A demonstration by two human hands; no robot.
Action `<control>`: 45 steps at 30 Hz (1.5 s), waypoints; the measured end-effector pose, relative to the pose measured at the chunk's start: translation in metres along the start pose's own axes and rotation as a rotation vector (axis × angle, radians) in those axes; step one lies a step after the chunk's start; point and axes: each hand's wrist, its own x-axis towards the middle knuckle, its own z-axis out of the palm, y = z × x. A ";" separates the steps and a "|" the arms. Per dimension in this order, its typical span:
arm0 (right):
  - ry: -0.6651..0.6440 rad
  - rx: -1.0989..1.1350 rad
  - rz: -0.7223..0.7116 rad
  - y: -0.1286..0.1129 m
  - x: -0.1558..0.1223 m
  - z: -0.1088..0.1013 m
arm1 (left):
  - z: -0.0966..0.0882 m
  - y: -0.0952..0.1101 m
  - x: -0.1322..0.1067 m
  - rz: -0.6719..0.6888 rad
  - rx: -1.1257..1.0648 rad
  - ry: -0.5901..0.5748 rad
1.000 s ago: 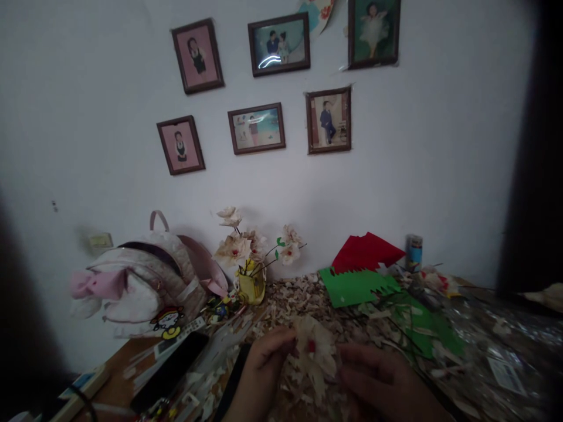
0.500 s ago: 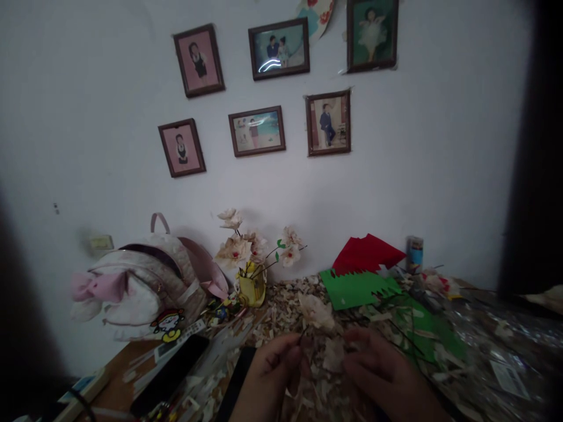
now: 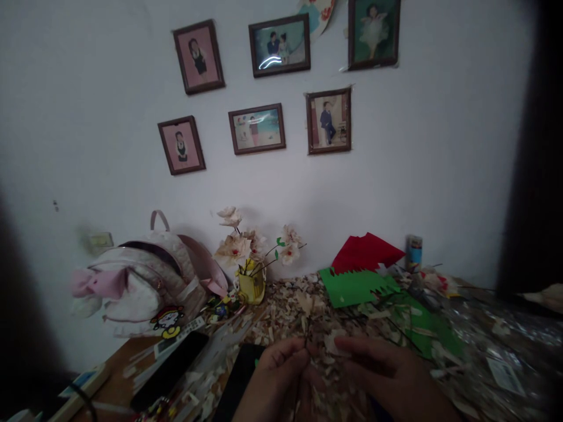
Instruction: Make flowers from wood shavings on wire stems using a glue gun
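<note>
Between the thumb and fingers of my left hand (image 3: 285, 366) is a thin dark flower stem, held upright. A pale paper flower (image 3: 305, 302) stands at its top, seen nearly side-on. My right hand (image 3: 382, 369) is just to the right, thumb and index finger apart. By its fingertips is a pale paper petal (image 3: 333, 344); whether they touch it I cannot tell. Cream paper scraps (image 3: 281, 310) lie thickly under and around both hands.
Behind, a yellow pot (image 3: 251, 287) holds finished-looking paper flowers (image 3: 235, 249). Green paper (image 3: 345, 287) and red paper (image 3: 367, 252) lie back right, near a small can (image 3: 414, 252). Clear plastic wrap (image 3: 488, 346) covers the right. Leftward are a backpack (image 3: 149, 281) and a black phone (image 3: 171, 369).
The flower in my left hand has turned from facing me to nearly side-on and shifted slightly left. The right hand's fingers have spread and straightened towards the left.
</note>
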 end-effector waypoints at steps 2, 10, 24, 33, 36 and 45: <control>0.015 -0.041 -0.017 0.000 0.001 0.002 | 0.001 -0.002 -0.001 -0.024 -0.017 -0.036; 0.070 -0.187 -0.228 -0.003 0.003 -0.001 | 0.005 -0.004 -0.005 -0.123 -0.093 0.004; 0.272 -0.262 -0.237 0.001 0.006 -0.009 | -0.001 -0.014 -0.001 -0.178 -0.121 -0.092; 0.218 -0.334 -0.338 0.007 0.008 -0.008 | 0.000 -0.019 0.003 -0.172 -0.142 -0.154; 0.201 -0.357 -0.337 0.006 0.006 -0.008 | 0.002 -0.017 0.001 -0.189 -0.143 -0.156; 0.173 -0.404 -0.339 0.002 0.004 -0.006 | 0.002 -0.018 0.000 -0.158 -0.111 -0.188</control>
